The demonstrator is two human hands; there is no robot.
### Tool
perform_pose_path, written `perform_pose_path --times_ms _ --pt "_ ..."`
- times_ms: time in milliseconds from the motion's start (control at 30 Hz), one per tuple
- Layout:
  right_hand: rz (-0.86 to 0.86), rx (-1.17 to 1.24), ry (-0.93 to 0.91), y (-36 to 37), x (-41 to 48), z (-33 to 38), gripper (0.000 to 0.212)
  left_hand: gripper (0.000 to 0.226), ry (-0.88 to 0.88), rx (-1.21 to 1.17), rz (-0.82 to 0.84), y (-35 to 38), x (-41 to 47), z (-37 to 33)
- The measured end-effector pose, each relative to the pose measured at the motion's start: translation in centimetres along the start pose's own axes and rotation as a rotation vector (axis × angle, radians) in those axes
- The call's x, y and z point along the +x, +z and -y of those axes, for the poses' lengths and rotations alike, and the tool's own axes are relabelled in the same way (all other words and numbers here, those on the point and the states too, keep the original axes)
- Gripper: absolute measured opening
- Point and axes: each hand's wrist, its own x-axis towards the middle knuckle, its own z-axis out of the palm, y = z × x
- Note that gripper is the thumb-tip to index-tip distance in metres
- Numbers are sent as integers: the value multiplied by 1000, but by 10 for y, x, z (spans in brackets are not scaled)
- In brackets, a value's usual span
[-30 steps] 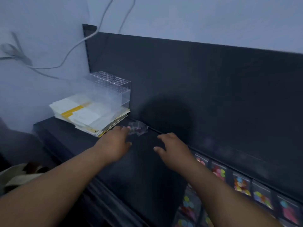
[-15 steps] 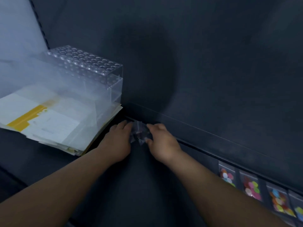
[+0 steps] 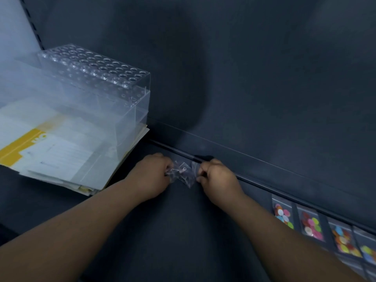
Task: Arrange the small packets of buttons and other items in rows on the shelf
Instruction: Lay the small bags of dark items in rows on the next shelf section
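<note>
Partly done: row of button packets (image 3: 311,225) already along shelf (image 3: 183,231) back rail, right of hands. Left hand (image 3: 151,176) and right hand (image 3: 217,178) both pinching one clear packet (image 3: 183,174) near rail; placement still left.

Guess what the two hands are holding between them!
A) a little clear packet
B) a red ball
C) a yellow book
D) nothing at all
A: the left hand and right hand each pinch one side of a little clear packet at the back of the dark shelf.
</note>
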Motion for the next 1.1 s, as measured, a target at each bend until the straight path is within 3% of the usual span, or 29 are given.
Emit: perform_pose_path --times_ms 67,233,367,467,533,700,867,1000,1100 --pt "-35 110 49 -2 -5 -4 17 5 -9 -38 -51 0 -4 -2" --pt "-157 418 172 -6 -14 -3 17 18 -140 -352 -119 -2 -6 0" --pt "-135 312 89 -3 -10 7 4 18 -270 -643 -224 -4 -2 -5" --pt "24 127 28 7 -6 19 35 18 -386 -919 -228 -2 -2 -7" --pt "-5 35 -3 14 -5 25 42 15 -438 -998 -201 -1 -4 -9" --pt "-51 5 16 14 -9 16 13 16 -495 -1080 -185 -2 -6 -16" --pt "-151 648 301 -10 -38 3 27 14 -517 -1226 -60 -4 -5 -40" --pt "-204 1008 376 -42 -78 -2 24 16 -530 -1281 2 -3 -12 -82" --pt "-236 1126 391 -64 -115 -12 22 19 -470 -1302 87 2 -29 -118"
